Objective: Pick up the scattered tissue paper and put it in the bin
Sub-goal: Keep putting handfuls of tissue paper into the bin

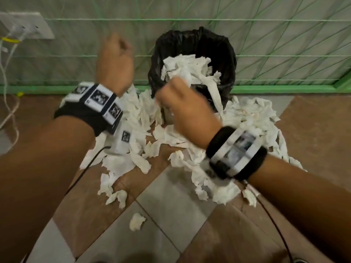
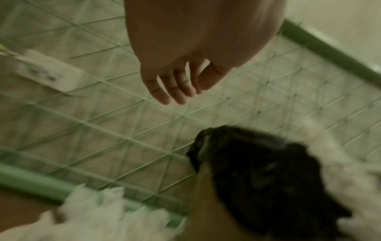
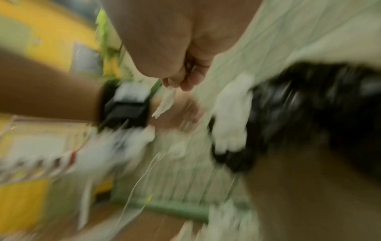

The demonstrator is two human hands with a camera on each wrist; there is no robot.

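A bin [image 1: 228,54] with a black liner stands against the green netting, heaped with white tissue [image 1: 190,69]; one strip hangs over its front. Torn tissue paper [image 1: 136,114] is scattered on the floor round the bin, left, right [image 1: 250,118] and in front, with one small wad [image 1: 136,222] nearer me. My left hand [image 1: 114,59] is raised left of the bin; in the left wrist view its fingers [image 2: 175,88] hang straight and hold nothing. My right hand [image 1: 176,105] is at the bin's front rim, blurred, and pinches a small tissue strip [image 3: 164,104].
Green string netting [image 1: 275,44] on a green frame bar [image 1: 275,89] runs behind the bin. A white power strip [image 1: 24,25] with white cables [image 1: 8,111] sits at the far left. Black wrist cables trail over the brown and grey floor tiles [image 1: 171,196].
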